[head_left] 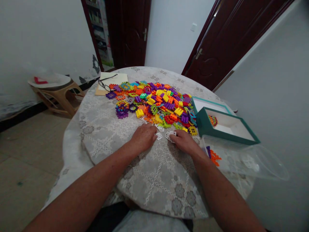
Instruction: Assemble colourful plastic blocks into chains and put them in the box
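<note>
My left hand [145,137] is closed just above the tablecloth, its thumb and fingers pinching a small white openwork plastic piece [158,136]. A little to the right, my right hand [183,140] is closed on another white openwork plastic piece [170,136]. The two pieces are apart. Between and beyond the hands, a further white piece [160,128] lies at the near edge of a pile of colourful plastic building pieces [154,100]. Gear-edged shapes and ribbed connectors in purple, orange, yellow and green make up the pile.
A green box [231,137] holding a beaded ring stands at the right, its lid [210,104] behind. Nearer is a clear plastic container [241,161] with purple and orange pieces. Eyeglasses [105,85] rest on paper [120,77] at the back left. A stool [58,96] stands left.
</note>
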A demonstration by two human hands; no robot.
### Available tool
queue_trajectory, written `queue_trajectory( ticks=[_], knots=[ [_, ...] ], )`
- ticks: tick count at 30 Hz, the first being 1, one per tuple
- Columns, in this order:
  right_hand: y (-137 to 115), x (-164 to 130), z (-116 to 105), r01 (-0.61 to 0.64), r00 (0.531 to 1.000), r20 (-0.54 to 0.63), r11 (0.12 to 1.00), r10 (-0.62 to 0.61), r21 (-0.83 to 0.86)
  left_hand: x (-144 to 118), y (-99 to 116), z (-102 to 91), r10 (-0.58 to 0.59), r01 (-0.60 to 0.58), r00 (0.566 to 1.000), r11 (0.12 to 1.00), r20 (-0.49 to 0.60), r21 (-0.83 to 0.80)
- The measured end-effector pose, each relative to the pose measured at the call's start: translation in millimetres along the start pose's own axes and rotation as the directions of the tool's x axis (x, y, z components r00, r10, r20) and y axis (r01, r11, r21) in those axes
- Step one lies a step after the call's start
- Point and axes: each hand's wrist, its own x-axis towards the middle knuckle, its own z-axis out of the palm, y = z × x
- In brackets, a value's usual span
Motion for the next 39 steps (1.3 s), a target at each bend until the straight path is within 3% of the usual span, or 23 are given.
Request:
queue_trajectory(
  ticks=[5,15,20,26,39],
  knots=[
    [-5,-3,0,-0.098,0.989,0.120,0.987,0.083,0.128,4,-5,3.3,0.010,-0.010,1.000,0.999,0.003,-0.031],
    [-7,-3,1,-0.111,0.972,0.228,0.969,0.059,0.223,3,0,-3.8,-0.048,0.053,0.997,0.996,0.067,-0.067],
    [-7,-4,-1,-0.151,0.968,0.232,0.960,0.095,0.234,-3,-2,-0.5,0.031,-0.031,1.000,0.998,-0.004,-0.056],
    [-5,-4,-1,-0.147,0.966,0.238,0.972,0.102,0.181,-16,-2,-0.1,0.219,-0.220,0.976,0.968,0.022,0.119],
    [-10,-4,1,-0.263,0.933,0.298,0.948,0.202,0.179,-12,1,-0.4,0.220,-0.221,0.975,0.945,0.032,0.243]
  ],
)
